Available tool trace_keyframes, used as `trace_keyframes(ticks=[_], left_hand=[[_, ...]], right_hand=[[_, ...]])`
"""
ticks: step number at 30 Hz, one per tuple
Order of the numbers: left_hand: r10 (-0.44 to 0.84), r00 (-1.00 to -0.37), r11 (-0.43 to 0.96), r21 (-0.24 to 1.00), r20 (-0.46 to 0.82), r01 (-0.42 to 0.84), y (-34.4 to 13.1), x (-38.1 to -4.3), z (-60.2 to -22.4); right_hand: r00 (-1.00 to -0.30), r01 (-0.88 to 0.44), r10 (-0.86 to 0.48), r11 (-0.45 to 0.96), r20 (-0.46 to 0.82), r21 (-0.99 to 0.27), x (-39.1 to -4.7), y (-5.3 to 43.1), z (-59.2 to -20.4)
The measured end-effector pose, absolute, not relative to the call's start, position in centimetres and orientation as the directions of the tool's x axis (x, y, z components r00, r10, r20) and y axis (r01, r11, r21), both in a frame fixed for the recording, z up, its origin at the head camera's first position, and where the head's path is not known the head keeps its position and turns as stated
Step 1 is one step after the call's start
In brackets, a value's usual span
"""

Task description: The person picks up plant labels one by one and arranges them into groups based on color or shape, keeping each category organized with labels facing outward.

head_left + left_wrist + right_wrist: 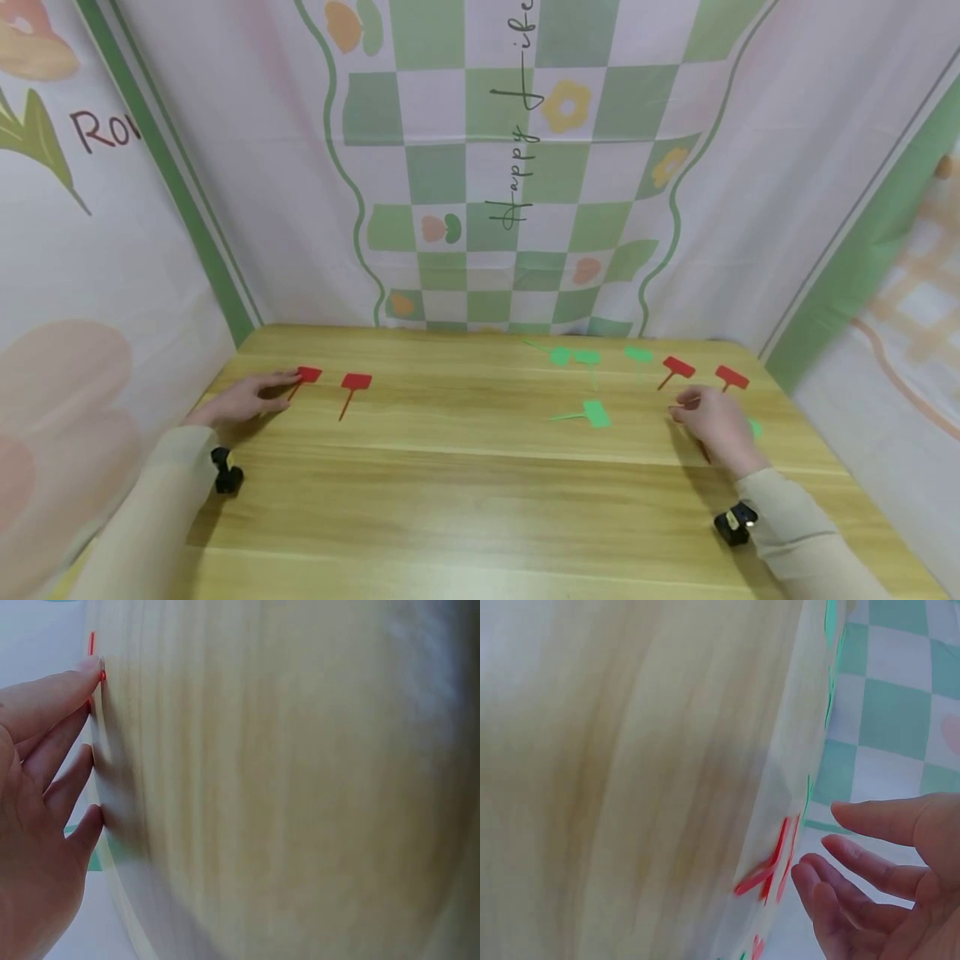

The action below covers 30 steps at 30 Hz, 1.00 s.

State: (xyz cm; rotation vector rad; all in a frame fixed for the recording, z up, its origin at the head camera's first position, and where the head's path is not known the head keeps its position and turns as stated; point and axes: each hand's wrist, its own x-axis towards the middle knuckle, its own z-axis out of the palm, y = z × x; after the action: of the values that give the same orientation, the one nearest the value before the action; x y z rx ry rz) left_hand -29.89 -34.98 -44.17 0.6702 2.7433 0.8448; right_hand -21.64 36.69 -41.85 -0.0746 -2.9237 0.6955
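Toward the left end of the table, my left hand [243, 398] touches a red T-shaped plant label [310, 374] with its fingertips. In the left wrist view its fingers [66, 761] are fairly straight. A second red plant label [356, 382] lies just to the right. On the other side my right hand [712, 423] hovers over another red plant label [705, 452], mostly hidden beneath it. The right wrist view shows red labels [769, 874] on the tabletop, apart from the loosely bent fingers [855, 866].
Beyond the right hand lie two red labels [678, 367]. Several green labels [596, 413] are spread across the right half of the wooden table [465, 492]; one is partly hidden behind the right hand. Printed curtains [487, 167] hang round the back and sides.
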Motion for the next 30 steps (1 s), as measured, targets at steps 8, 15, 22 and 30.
trace_keyframes(ticks=[8, 15, 22, 30], left_hand=[[0.473, -0.88, 0.729, 0.583, -0.05, 0.358, -34.8, -29.8, -44.1], [0.475, -0.878, 0.725, 0.589, -0.053, 0.357, -34.7, -29.7, -43.9], [0.473, -0.88, 0.73, 0.584, -0.055, 0.355, -34.8, -29.6, -43.9], [0.48, -0.876, 0.729, 0.574, -0.042, 0.372, -34.8, -29.6, -44.0]], right_hand=[[-0.988, 0.095, 0.136, 0.916, 0.079, -0.39, -21.7, 37.5, -41.8], [-0.984, 0.164, 0.18, 0.921, 0.01, -0.353, -22.0, 37.8, -41.8], [-0.984, 0.175, 0.175, 0.93, -0.029, -0.324, -22.2, 38.0, -41.6], [-0.988, 0.153, 0.154, 0.927, -0.025, -0.342, -22.3, 37.9, -41.5]])
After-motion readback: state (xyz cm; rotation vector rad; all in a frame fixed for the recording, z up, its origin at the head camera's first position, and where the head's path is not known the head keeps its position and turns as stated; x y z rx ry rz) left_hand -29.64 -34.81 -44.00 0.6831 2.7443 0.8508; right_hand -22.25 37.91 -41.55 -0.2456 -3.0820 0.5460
